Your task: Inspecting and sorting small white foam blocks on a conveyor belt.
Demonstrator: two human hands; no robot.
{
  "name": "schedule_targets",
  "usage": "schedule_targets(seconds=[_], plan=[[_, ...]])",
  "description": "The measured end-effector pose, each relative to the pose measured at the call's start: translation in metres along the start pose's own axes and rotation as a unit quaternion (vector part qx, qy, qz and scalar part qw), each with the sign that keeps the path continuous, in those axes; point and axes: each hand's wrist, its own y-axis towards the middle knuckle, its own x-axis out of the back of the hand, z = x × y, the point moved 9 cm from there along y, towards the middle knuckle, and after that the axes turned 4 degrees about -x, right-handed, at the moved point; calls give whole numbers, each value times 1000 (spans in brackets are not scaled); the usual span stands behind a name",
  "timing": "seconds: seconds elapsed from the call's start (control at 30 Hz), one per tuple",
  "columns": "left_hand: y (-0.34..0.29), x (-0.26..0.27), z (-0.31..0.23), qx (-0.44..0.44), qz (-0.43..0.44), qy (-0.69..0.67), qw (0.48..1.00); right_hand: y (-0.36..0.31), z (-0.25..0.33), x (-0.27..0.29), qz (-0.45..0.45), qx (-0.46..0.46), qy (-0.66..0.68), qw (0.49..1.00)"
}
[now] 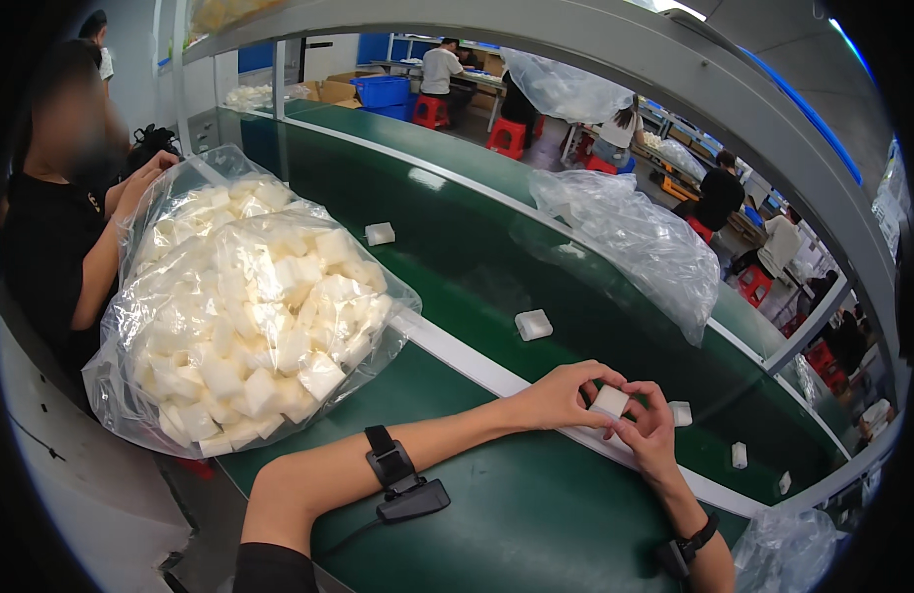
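Between the fingertips of both hands is a small white block (pixel 609 401), held over the pale rail at the belt's near edge. My left hand (pixel 567 395) pinches it from the left with thumb and forefinger. From the right, my right hand (pixel 651 429) grips the same block with its fingers curled. Just beyond my right hand another white block (pixel 681 413) lies on the green belt (pixel 457 287). A white block with a translucent rim (pixel 534 325) rests on the belt beyond my left hand. The held block's underside is hidden.
A big clear bag of cream-white blocks (pixel 249 316) stands on the green table (pixel 496 524) to my left, beside a co-worker (pixel 56 217). More blocks (pixel 380 234) lie along the belt. Clear plastic bags (pixel 635 242) drape the far ledge. A grey frame (pixel 674 69) arches overhead.
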Motion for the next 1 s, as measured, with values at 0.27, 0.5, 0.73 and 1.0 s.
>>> schedule_targets(seconds=[0.27,0.5,0.73,1.0], plan=[[0,3,4,24,-20,-133,991,1,-2,3,-22,-12,52,998],[-3,2,-6,19,-40,-86,995,1,3,0,-6,-27,-22,999],[0,-2,-5,9,-53,-118,992,0,12,1,-34,-9,-25,999],[1,0,-6,-27,-78,-169,982,-2,14,0,-60,4,-29,998]])
